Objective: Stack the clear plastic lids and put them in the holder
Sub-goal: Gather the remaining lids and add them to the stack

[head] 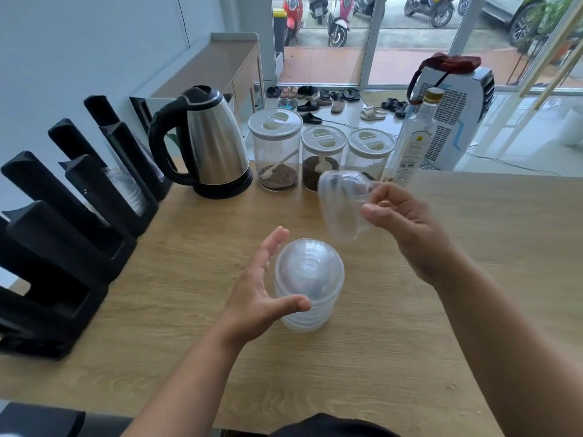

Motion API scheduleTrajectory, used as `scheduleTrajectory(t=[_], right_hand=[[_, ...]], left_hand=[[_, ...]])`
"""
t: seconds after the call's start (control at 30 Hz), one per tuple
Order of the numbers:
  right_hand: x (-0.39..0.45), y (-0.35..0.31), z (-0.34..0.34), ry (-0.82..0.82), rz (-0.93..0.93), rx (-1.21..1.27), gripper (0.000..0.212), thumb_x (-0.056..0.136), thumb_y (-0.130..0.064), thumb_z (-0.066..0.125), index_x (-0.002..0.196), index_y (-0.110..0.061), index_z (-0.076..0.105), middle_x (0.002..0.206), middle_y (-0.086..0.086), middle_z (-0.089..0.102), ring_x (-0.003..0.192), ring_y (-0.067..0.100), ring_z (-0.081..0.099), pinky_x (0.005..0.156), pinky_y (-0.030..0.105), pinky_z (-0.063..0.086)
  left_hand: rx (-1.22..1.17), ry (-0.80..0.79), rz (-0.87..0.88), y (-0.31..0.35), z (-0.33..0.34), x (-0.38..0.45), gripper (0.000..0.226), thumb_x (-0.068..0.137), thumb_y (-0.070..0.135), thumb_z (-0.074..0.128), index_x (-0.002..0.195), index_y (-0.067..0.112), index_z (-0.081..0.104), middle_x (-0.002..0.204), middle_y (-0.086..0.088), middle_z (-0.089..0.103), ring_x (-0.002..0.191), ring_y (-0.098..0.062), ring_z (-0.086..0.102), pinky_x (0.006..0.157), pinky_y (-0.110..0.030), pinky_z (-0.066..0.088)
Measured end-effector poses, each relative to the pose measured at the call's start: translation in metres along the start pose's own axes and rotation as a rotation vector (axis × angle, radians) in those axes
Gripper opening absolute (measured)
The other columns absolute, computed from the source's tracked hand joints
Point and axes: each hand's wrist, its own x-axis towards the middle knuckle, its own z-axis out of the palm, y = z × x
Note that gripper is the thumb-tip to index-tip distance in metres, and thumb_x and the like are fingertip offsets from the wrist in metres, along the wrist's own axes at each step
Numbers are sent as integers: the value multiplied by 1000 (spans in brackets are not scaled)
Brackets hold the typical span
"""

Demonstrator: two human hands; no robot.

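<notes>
1. Over the wooden counter (410, 357), your right hand (407, 228) pinches one clear dome lid (342, 205) by its rim, thumb and curled fingers closed on it. The lid is tilted on edge, in the air above and behind the stack.
2. Your left hand (262, 288) is spread wide, fingers straight, thumb touching the lower side of the stack of dome lids (307, 285). It cups the stack and holds nothing.
3. Step in hand, as I read it: nest the held lid on the stack. Turn it dome-up, centre it over the top dome, lower it straight, and brace with your left so the stack doesn't tip.
4. Black holder (56, 247) at left: a few slots show clear stacked plastic; I can't tell lids from cups.
5. Three clear lidded jars (276, 149): two hold a dark granular layer with a white scoop each; the third's contents are unclear.
6. Glass bottle (413, 143): looks clear, fill level unclear. Kettle (214, 143): lid closed, contents hidden.
</notes>
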Motion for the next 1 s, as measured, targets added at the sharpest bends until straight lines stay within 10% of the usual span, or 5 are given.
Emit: scheduleTrajectory(t=[0.3,0.5,0.6,0.73,1.0], right_hand=[[-21,-14,37,-286,27,-814,28,77,-54,71,96,-37,59,135,-21,50,123,2,44,104,32,39],[-27,-3,43,-250,74,-753,47,76,-53,75,109,-40,43,129,-15,55,117,5,48,86,17,37],[-29,3,43,-224,92,-703,56,75,-53,75,119,-43,42,130,-19,52,120,-1,46,86,9,32],[-30,9,41,-199,94,-635,59,76,-62,66,128,-42,49,137,-22,49,125,0,46,97,23,37],[-35,19,39,-193,167,-455,59,80,-61,59,137,-47,48,138,-26,48,127,-6,43,95,12,35]], left_hand=[[-418,8,-243,-4,0,-15,118,53,98,50,153,40,28,160,16,29,148,-5,21,123,-52,7],[-470,-2,-315,-5,5,-24,128,44,94,62,153,36,30,162,13,23,153,-17,6,119,-52,6],[-457,-22,-358,0,10,-25,79,62,87,55,129,45,52,141,24,50,145,-9,28,116,-40,20],[-478,-16,-372,-2,17,-21,44,79,59,35,114,41,54,90,36,71,82,21,63,74,-19,39],[-521,-49,-384,-1,22,-19,45,82,57,36,119,39,54,95,30,73,84,15,67,53,-8,51]])
